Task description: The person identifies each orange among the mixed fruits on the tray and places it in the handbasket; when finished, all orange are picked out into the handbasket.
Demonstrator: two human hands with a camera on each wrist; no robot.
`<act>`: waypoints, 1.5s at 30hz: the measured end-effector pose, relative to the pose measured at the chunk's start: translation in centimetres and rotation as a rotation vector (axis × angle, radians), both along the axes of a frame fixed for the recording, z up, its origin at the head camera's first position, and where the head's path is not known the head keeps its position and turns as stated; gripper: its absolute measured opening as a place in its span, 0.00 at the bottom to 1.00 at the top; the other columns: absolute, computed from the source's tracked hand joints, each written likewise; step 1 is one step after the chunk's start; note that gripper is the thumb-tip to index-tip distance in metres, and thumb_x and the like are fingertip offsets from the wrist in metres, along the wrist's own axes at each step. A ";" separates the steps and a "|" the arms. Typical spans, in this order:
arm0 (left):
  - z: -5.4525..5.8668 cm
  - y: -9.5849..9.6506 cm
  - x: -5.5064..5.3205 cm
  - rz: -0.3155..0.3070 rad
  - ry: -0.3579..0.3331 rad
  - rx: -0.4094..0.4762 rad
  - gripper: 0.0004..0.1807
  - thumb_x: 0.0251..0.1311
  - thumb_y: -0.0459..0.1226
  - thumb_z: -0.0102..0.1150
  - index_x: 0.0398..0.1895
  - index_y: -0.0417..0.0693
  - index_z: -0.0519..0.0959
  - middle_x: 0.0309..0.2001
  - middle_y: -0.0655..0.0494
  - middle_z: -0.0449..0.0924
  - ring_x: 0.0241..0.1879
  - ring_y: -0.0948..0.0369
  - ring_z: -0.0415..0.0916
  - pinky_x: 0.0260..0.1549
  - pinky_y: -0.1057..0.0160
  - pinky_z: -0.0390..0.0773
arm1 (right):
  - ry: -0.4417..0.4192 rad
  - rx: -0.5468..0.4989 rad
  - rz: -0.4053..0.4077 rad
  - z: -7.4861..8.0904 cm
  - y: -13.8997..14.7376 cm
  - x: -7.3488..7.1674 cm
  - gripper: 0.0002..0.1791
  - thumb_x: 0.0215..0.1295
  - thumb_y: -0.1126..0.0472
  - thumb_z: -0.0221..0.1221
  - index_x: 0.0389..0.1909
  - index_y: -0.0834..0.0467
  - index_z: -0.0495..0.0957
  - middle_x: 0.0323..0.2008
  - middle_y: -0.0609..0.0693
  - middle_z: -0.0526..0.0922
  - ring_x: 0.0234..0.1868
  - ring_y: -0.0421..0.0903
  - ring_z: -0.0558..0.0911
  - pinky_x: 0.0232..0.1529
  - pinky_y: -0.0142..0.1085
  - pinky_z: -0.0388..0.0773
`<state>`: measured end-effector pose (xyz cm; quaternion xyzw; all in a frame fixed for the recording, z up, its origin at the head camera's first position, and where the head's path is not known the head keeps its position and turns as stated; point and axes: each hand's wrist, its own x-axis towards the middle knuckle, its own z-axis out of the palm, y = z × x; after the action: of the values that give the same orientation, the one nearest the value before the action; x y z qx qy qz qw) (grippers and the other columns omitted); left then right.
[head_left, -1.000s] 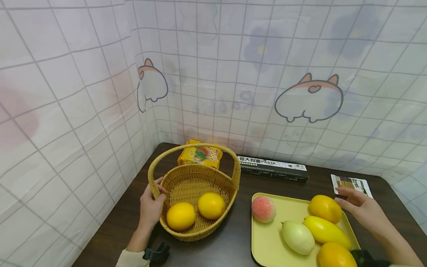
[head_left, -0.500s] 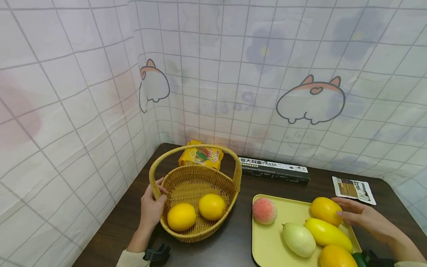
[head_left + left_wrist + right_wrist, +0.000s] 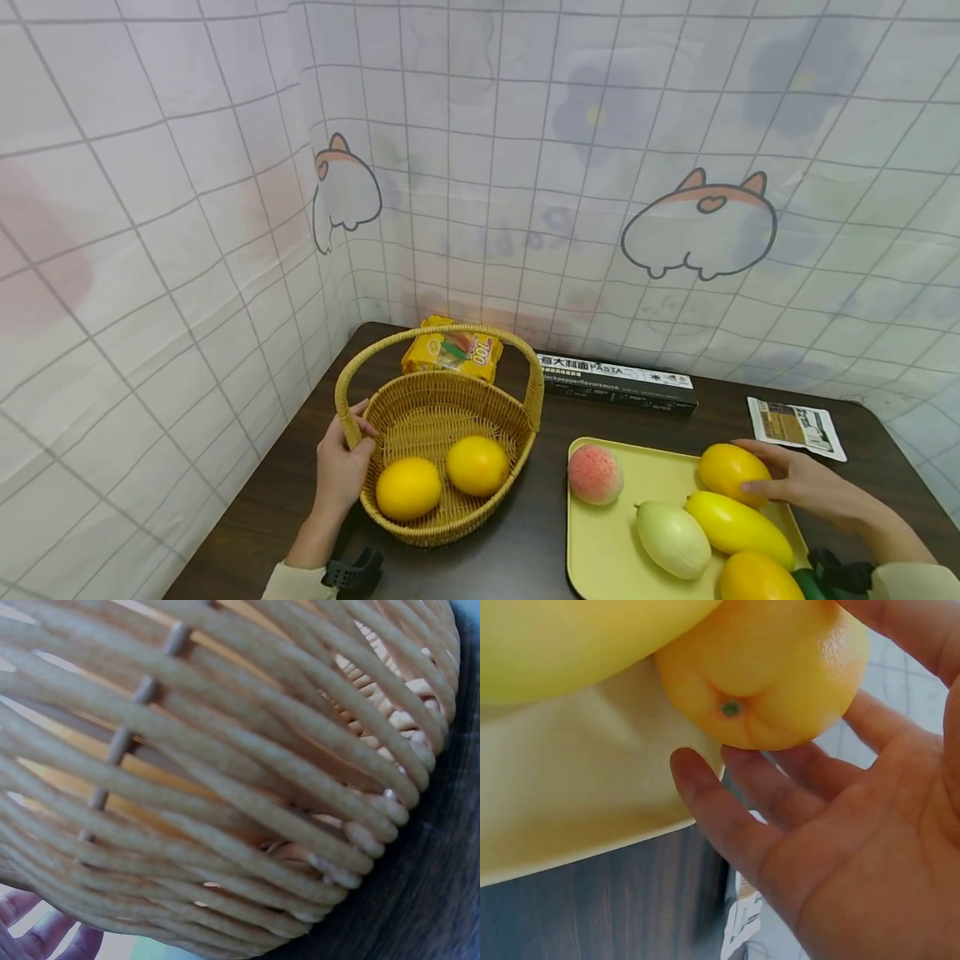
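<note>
My left hand [image 3: 343,458] grips the wicker basket [image 3: 420,417] at its left side, where the handle meets the rim. Two yellow-orange fruits [image 3: 477,465] lie inside. In the left wrist view the woven wall [image 3: 225,780] fills most of the picture, with fingertips at lower left. On the right, my right hand [image 3: 810,485] holds an orange [image 3: 726,472] at the back right of a yellow tray [image 3: 600,542], thumb in front and fingers behind. The right wrist view shows this orange [image 3: 765,682] between thumb and fingers, against a yellow fruit [image 3: 577,645].
A pink peach [image 3: 595,474], a pale green fruit [image 3: 672,540], a long yellow fruit [image 3: 738,530] and another orange [image 3: 757,579] share the tray. Behind stand a yellow packet [image 3: 453,354], a black pasta box [image 3: 615,383] and a white sachet [image 3: 797,427]. Cloth-covered walls border the table.
My right hand has come down and left from above the sachet, and its thumb and fingers have closed round the orange. The left hand and basket stay put.
</note>
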<state>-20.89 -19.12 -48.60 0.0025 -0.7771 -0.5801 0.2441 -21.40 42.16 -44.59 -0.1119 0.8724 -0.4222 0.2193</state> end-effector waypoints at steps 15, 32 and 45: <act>2.4 0.9 1.3 -0.008 0.007 -0.015 0.05 0.54 0.19 0.52 0.31 0.32 0.75 0.60 0.35 0.74 0.63 0.41 0.69 0.52 0.55 0.64 | 0.034 0.044 -0.029 -0.9 -0.5 -0.4 0.43 0.66 0.56 0.60 0.73 0.69 0.49 0.56 0.65 0.74 0.44 0.48 0.78 0.39 0.39 0.78; 2.5 0.9 1.5 -0.001 -0.002 -0.014 0.05 0.54 0.20 0.51 0.31 0.32 0.75 0.60 0.36 0.74 0.63 0.41 0.68 0.51 0.58 0.63 | 0.372 0.234 -0.171 3.1 -2.9 0.6 0.42 0.65 0.50 0.61 0.72 0.65 0.54 0.60 0.68 0.65 0.43 0.48 0.76 0.35 0.34 0.76; 2.3 0.8 1.4 -0.008 0.002 -0.010 0.05 0.55 0.19 0.51 0.31 0.32 0.74 0.61 0.36 0.74 0.64 0.41 0.67 0.52 0.58 0.63 | 0.537 0.112 -0.143 5.6 -8.5 2.0 0.41 0.60 0.58 0.67 0.72 0.54 0.58 0.57 0.58 0.68 0.38 0.40 0.76 0.34 0.34 0.76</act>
<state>-19.44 -18.33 -46.28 -0.0022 -0.7797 -0.5772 0.2426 -19.39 33.67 -38.97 -0.1456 0.9269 -0.3432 -0.0441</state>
